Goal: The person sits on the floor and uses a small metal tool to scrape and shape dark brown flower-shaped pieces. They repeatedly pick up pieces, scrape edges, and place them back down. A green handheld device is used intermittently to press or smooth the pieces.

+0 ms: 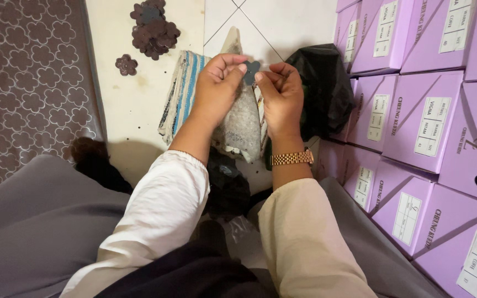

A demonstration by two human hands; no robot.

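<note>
Two hands pinch one dark flower-shaped piece above the floor
Left hand (216, 88) and right hand (280, 96) raised together, fingertip grip closed on the flower piece (251, 70); one loose flower (126, 64) and one pile of flowers (153, 27) near floor's far edge

The small flower-shaped piece (251, 70) pinched between the hands looks like thin, matt dark grey felt or leather, and the heap of brown flower pieces (153, 28) on the floor (133, 94) has the same dull, soft finish. The floor itself is smooth, pale tile with a slight sheen. The striped cloth (182, 91) is woven fabric, coarse and frayed at the edge. A grey pebbly sheet (243, 124) below the hands looks rough and grainy. The black bag (327, 88) is thin, glossy plastic. The purple boxes (415, 116) are smooth cardboard with matt white paper labels. The watch (292, 158) is polished gold-toned metal.
</note>
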